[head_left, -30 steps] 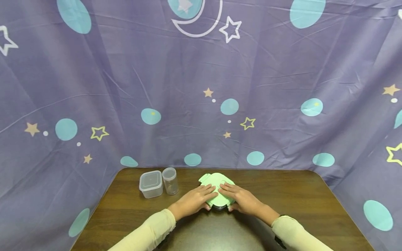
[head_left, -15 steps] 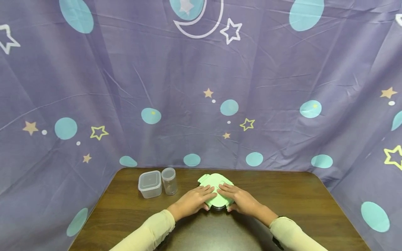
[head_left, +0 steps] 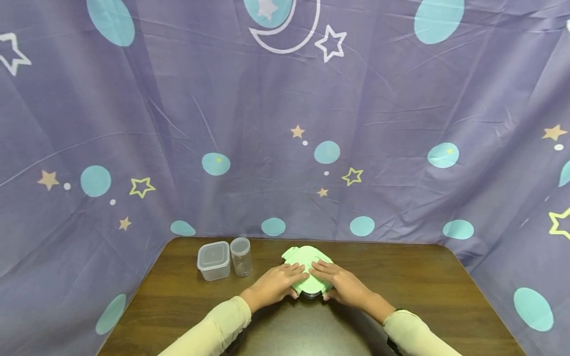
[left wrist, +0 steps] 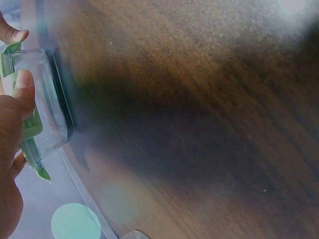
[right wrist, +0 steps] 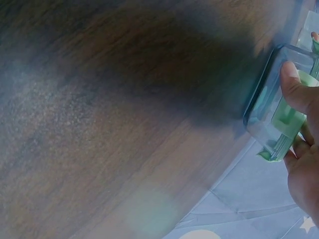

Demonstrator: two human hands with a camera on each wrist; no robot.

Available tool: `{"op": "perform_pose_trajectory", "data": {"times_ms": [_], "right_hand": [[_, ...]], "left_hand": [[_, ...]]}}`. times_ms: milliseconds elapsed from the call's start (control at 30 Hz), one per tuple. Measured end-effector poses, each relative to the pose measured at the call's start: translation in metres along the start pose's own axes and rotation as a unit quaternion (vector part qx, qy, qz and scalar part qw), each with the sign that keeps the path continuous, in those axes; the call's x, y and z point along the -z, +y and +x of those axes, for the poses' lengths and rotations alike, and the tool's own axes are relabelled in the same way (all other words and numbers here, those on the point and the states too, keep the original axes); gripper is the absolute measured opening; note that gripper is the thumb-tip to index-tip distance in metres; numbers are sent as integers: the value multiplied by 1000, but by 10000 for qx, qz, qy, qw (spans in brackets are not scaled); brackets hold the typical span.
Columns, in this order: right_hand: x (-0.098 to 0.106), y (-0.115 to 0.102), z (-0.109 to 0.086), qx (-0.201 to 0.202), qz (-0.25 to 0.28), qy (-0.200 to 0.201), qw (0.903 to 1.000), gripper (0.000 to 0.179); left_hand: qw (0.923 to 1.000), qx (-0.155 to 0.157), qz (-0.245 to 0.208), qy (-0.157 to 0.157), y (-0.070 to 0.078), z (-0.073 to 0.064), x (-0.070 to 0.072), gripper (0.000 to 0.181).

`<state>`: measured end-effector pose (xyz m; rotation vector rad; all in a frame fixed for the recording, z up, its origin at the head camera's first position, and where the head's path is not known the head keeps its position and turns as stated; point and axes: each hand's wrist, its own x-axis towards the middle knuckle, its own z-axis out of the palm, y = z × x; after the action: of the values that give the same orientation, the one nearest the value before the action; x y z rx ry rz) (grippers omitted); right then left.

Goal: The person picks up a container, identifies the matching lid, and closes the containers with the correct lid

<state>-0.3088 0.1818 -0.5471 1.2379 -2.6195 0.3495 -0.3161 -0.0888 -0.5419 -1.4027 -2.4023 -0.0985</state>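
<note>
A clear food container with a light green lid (head_left: 306, 254) stands on the table straight ahead, one lid flap sticking out at its far left. My left hand (head_left: 277, 283) holds its near left side, fingers spread over the lid. On the other side my right hand (head_left: 345, 283) does the same, its fingertips close to the left ones. Seen from the left wrist, the left thumb (left wrist: 24, 89) presses a green side flap above the clear body (left wrist: 50, 107). The right thumb (right wrist: 290, 79) lies along the container's side in the right wrist view. Hands cover part of the lid.
Left of the hands stand a square clear plastic tub (head_left: 214, 269) with a lid and a lidded clear cylindrical jar (head_left: 242, 259), side by side. The brown wooden table (head_left: 401, 267) ends at a purple patterned curtain (head_left: 267, 99) behind and at both sides.
</note>
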Motion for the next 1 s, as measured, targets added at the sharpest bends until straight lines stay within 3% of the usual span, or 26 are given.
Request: {"op": "perform_pose_trajectory", "data": {"times_ms": [1000], "right_hand": [[0, -2, 1, 145, 7, 284, 9995, 82]], "left_hand": [[9999, 101, -68, 28, 1, 0, -1, 67]]}}
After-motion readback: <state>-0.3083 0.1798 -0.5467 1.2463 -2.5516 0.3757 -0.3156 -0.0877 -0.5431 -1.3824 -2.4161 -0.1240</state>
